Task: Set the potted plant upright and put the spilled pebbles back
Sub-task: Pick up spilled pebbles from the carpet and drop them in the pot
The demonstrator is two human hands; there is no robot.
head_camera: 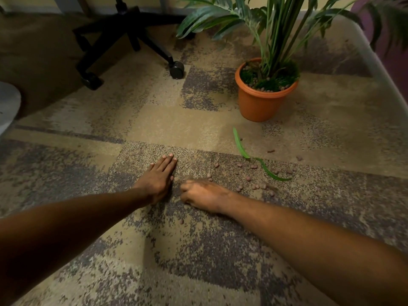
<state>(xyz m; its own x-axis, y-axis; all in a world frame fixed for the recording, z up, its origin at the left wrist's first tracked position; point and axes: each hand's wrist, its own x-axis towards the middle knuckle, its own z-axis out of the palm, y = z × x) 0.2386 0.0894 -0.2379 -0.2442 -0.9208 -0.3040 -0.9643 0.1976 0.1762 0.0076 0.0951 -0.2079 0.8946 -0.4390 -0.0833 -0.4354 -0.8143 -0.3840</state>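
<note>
Pot (262,102) upright; pebbles (254,186) not yet gathered.
The pot stood on the carpet (154,120) beyond the hands, well apart from them, with some pebbles inside. Many more lay scattered beside the right hand (203,195), around a fallen leaf (240,146). The left hand (157,180) lay flat, fingers straight and together. The right hand's fingers were curled under and blurred; whether they held pebbles could not be told.

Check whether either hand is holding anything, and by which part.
The left hand lies flat on the carpet, holding nothing. The right hand is curled and blurred beside the spilled pebbles; whether it encloses any cannot be told.
</note>
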